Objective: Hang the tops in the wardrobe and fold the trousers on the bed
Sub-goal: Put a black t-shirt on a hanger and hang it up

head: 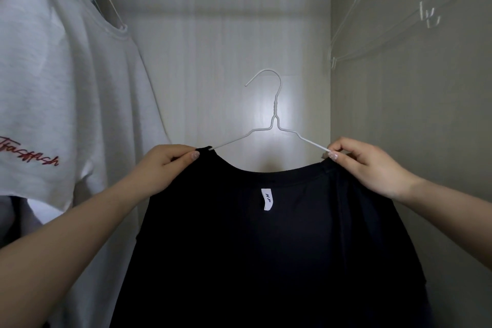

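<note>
Two hands on this one: my left hand [162, 168] pinches the neckline of the black soft cotton t-shirt [266, 247] where it meets the thin white wire hanger [275, 114], and my right hand [372, 165] pinches the other shoulder together with the wire. The shirt sits on the hanger inside the wardrobe, right of the white printed t-shirt [66, 88] already hung, below and left of the empty white wire hangers [399, 21]. I reckon the fabric is light and floppy, so it slides off thin wire easily. The wire looks springy too. Best hold, I think, is the twisted neck under the hook, lifting it to the rail, which I can't see.
</note>
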A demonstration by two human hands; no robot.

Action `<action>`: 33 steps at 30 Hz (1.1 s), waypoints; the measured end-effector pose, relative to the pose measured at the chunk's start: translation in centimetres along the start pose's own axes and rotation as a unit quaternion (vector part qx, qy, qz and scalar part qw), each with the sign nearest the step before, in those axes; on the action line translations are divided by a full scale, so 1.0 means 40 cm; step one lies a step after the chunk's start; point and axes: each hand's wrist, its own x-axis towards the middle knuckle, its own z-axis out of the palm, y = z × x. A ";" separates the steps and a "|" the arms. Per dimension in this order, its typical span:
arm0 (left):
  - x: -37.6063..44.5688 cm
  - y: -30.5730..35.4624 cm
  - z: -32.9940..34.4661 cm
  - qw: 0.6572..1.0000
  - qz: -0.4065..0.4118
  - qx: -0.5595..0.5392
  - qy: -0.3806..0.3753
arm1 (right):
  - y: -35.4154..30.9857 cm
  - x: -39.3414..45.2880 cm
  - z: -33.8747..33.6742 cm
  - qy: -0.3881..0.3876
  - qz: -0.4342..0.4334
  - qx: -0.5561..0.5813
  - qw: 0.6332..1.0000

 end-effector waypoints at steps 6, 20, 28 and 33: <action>-0.007 -0.032 0.001 0.998 -0.045 0.044 0.014 | -0.006 0.001 0.014 -0.058 0.021 -0.012 0.998; 0.089 -0.048 -0.013 0.976 -0.142 -0.018 0.162 | -0.066 0.060 -0.034 -0.290 0.210 0.377 0.854; 0.147 -0.016 0.062 0.931 -0.244 -0.184 0.200 | -0.217 0.104 0.114 -0.145 0.124 0.568 0.801; 0.137 0.042 0.069 0.833 -0.354 -0.401 0.144 | -0.321 0.133 0.242 -0.090 0.125 0.574 0.804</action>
